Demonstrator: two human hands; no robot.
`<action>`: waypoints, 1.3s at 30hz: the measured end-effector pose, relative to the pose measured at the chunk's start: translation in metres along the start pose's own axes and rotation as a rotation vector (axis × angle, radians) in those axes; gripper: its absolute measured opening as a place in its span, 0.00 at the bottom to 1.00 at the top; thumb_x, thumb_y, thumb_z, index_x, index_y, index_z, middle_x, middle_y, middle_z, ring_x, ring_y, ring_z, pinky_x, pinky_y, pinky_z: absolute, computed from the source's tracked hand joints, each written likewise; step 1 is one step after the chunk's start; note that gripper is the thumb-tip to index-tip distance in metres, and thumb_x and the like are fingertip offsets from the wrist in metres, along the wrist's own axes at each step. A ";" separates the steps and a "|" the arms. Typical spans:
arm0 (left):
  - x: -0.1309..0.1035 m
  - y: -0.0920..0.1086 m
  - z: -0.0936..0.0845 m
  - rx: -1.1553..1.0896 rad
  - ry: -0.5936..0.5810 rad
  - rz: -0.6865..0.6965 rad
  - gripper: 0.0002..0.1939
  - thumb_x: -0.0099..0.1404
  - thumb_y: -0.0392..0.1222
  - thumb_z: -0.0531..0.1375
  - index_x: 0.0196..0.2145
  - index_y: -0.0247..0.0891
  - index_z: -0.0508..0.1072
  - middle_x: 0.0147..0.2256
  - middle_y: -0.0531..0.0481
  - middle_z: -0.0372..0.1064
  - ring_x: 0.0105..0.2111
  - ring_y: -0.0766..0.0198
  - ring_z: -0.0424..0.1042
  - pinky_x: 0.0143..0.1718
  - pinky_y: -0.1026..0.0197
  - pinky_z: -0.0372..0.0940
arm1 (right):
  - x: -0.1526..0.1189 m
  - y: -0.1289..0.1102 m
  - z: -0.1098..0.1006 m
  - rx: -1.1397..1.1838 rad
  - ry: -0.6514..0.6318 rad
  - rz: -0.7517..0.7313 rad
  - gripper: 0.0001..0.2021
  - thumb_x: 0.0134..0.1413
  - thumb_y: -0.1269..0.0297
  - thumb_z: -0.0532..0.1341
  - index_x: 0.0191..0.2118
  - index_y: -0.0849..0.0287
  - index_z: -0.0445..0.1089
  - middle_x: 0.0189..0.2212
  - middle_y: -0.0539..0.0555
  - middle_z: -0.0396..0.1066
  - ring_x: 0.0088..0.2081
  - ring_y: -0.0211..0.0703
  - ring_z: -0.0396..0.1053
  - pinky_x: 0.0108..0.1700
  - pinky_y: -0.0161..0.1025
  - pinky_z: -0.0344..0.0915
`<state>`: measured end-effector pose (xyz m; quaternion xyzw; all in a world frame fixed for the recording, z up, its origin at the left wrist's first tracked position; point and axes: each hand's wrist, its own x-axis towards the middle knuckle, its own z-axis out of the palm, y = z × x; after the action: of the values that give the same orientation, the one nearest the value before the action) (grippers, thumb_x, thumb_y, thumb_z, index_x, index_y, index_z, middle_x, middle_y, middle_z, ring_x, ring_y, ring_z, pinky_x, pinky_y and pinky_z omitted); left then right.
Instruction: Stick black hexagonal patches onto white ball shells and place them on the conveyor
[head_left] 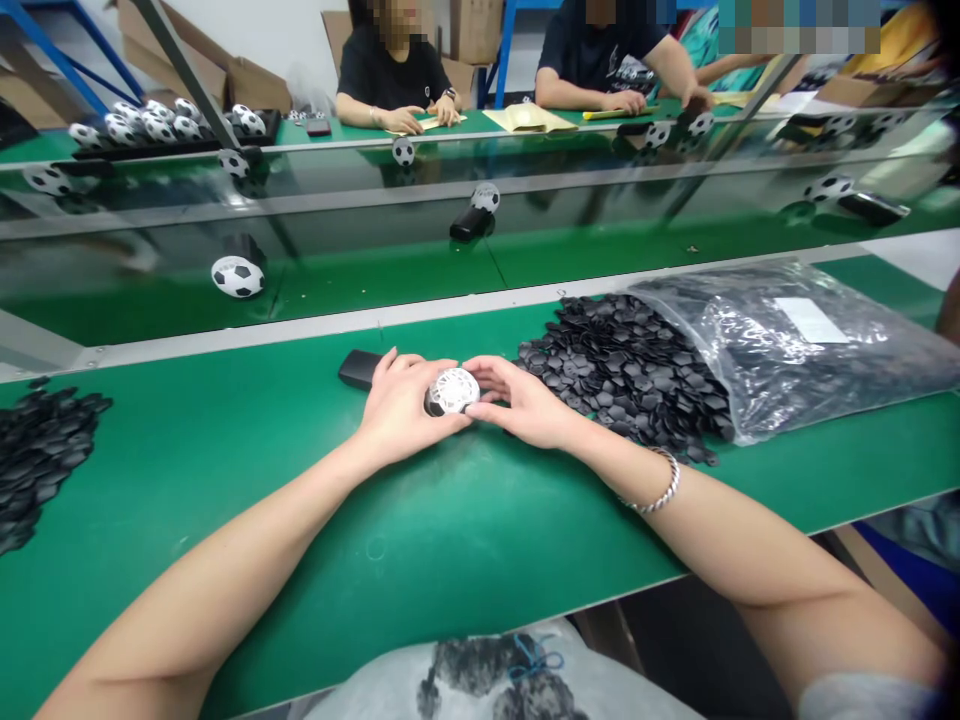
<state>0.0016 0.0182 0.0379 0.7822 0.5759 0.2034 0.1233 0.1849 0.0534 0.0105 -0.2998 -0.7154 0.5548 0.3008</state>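
Observation:
In the middle of the green table, my left hand (pixel 409 400) is wrapped around a small white-and-black football-shaped piece (pixel 454 390) with a pattern of lines on its upward face. My right hand (pixel 517 400) closes on the same piece from the right, thumb and fingertips at its edge. A flat black block (pixel 358 368) sticks out behind my left hand; whether it joins the ball is hidden. Just beyond my right hand lies a heap of thin black pentagon-like pieces (pixel 622 365).
The heap spills from a clear plastic bag (pixel 817 340). Another black heap (pixel 45 450) lies at left. Across a metal rail (pixel 322 345), a green belt (pixel 360 265) carries several football pieces with black blocks. Beyond sit co-workers and a tray of balls (pixel 169 125).

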 end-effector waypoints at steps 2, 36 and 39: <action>0.000 0.001 0.001 -0.012 0.013 -0.007 0.30 0.48 0.54 0.63 0.48 0.40 0.69 0.40 0.48 0.70 0.46 0.55 0.64 0.58 0.44 0.44 | 0.001 0.000 0.000 0.013 0.018 0.008 0.22 0.45 0.66 0.64 0.46 0.57 0.57 0.49 0.60 0.63 0.49 0.47 0.64 0.45 0.44 0.66; -0.008 -0.004 0.003 -0.296 -0.203 0.257 0.28 0.53 0.36 0.61 0.52 0.39 0.60 0.55 0.44 0.58 0.63 0.49 0.36 0.60 0.43 0.44 | -0.013 -0.038 -0.022 -1.089 -0.180 0.165 0.04 0.54 0.68 0.58 0.33 0.61 0.70 0.31 0.55 0.72 0.33 0.43 0.69 0.34 0.35 0.60; -0.007 -0.007 -0.001 -0.311 -0.235 0.285 0.28 0.52 0.34 0.60 0.52 0.40 0.59 0.55 0.45 0.57 0.63 0.50 0.36 0.60 0.42 0.45 | -0.014 -0.036 -0.021 -1.172 -0.163 0.144 0.08 0.57 0.70 0.54 0.35 0.62 0.70 0.33 0.59 0.71 0.35 0.46 0.69 0.35 0.37 0.61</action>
<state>-0.0064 0.0133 0.0345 0.8456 0.4029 0.2124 0.2783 0.2067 0.0484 0.0490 -0.4199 -0.9011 0.1079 -0.0089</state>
